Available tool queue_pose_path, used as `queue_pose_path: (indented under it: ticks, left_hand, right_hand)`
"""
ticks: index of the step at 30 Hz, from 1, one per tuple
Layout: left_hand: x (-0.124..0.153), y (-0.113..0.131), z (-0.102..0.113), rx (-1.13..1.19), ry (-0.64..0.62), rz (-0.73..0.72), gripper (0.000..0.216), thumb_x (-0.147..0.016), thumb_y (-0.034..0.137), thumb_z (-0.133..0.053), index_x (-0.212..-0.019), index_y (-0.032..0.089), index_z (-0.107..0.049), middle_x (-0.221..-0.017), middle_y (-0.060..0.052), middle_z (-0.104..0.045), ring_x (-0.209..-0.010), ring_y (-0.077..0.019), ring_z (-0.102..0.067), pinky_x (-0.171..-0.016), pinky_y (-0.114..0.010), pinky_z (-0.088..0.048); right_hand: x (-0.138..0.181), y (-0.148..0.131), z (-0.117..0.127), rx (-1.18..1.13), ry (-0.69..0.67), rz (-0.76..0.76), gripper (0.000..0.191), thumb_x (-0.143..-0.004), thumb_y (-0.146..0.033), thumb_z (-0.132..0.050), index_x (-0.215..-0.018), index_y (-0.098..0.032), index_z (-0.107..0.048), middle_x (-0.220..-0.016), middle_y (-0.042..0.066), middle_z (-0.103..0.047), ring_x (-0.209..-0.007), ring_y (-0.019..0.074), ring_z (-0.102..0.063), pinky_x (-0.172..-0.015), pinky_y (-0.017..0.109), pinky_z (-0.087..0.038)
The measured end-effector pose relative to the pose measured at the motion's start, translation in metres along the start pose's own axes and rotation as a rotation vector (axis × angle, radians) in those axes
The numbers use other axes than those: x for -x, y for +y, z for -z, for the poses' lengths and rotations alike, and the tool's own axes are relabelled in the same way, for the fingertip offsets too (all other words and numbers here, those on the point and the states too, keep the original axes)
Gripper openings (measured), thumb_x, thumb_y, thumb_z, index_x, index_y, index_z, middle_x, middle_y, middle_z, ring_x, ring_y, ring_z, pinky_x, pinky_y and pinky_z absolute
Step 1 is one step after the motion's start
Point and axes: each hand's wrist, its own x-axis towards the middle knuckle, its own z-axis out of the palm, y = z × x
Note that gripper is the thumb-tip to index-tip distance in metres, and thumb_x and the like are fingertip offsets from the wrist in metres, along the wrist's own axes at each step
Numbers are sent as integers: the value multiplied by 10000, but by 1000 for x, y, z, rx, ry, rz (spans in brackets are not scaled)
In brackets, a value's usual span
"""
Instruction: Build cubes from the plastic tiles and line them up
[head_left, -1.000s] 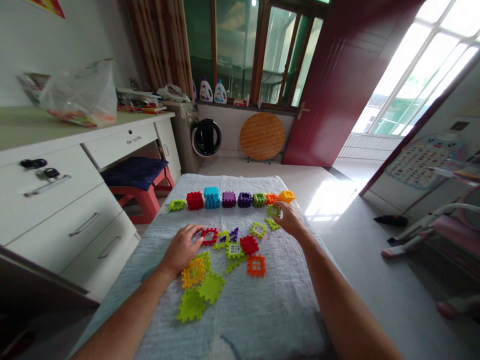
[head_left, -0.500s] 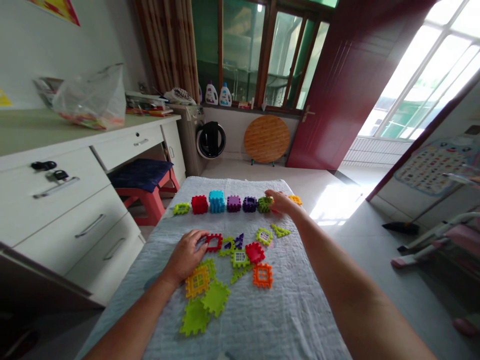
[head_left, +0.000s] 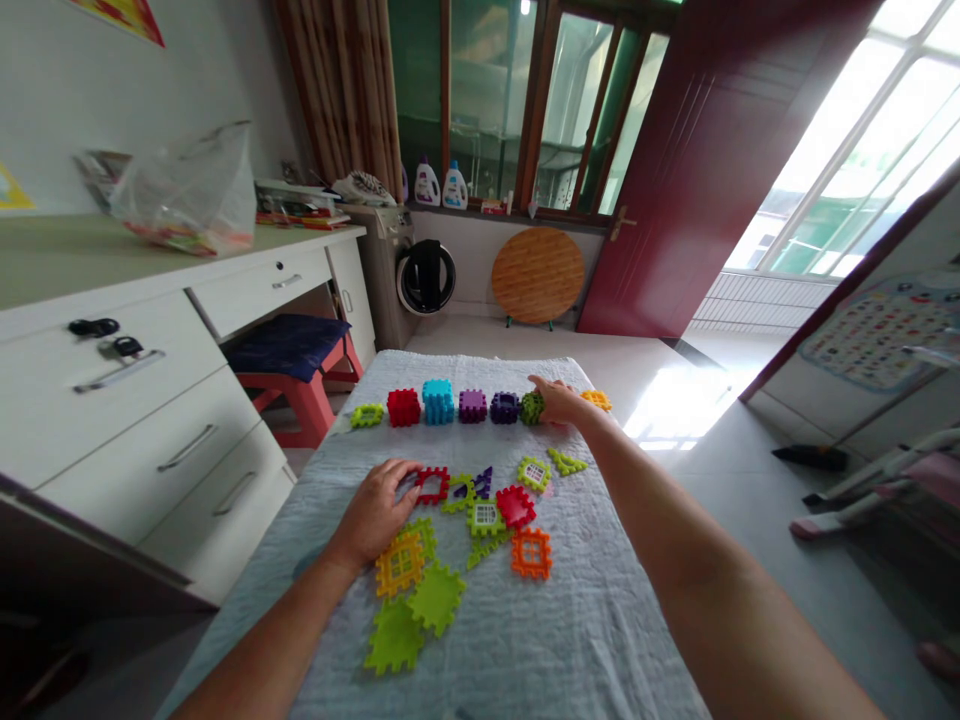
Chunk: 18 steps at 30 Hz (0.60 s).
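Several notched plastic building tiles lie on the cloth-covered table (head_left: 585, 620). My left hand (head_left: 377, 512) rests at the left, its thumb and finger closed on the edge of a red square frame tile (head_left: 433, 485). At the far row, my right hand (head_left: 561, 402) closes around the right side of a small stack of green tiles (head_left: 532, 407); its fingertips are partly hidden behind the stack. Left of this stack stand a dark purple stack (head_left: 505, 408), a lighter purple stack (head_left: 472, 406), a blue stack (head_left: 438, 402) and a red stack (head_left: 403, 407).
A yellow-orange tile (head_left: 597, 400) lies beyond my right hand, a lime frame (head_left: 367, 415) at the row's left end. Loose tiles between my arms include an orange window tile (head_left: 532, 554), a red tile (head_left: 516, 507) and lime squares (head_left: 395, 636). A stool (head_left: 289, 345) stands left.
The view has shifted slightly, moving everything a little to the right. The red bit seen under my right hand is now covered. My left hand stays at the red frame tile.
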Motion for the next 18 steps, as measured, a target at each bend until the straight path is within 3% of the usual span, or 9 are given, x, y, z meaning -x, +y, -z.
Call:
queue_pose_path:
  ticks: [7, 15, 18]
  left_hand:
    - [0, -1, 1, -9, -17, -3, 274, -789, 293, -533, -1023, 200, -642, -1050, -70, -669, -1025, -249, -593, -948, -408, -461]
    - [0, 0, 0, -15, -16, 3, 279, -796, 306, -529, -1024, 189, -640, -1057, -76, -664, -1031, -246, -593, -957, -400, -455]
    - [0, 0, 0, -18, -18, 3, 283, -799, 309, -526, -1026, 183, -641, -1059, -80, -663, -1033, -248, -592, -958, -403, -454]
  right_hand:
    - [-2, 1, 3, 1, 4, 19, 925, -580, -90, -613, -1450, -214, -326, -1169, 71, -658, -1057, 268, -546, -789, 297, -421]
    - [-4, -3, -2, -12, -16, 23, 945, -576, -141, -666, -1451, -226, -320, -1287, 91, -586, -1135, 297, -498, -884, 355, -403]
    - [-6, -2, -4, -9, -23, 47, 972, -548, -153, -685, -1449, -214, -324, -1232, 102, -614, -1103, 300, -518, -872, 355, -405]
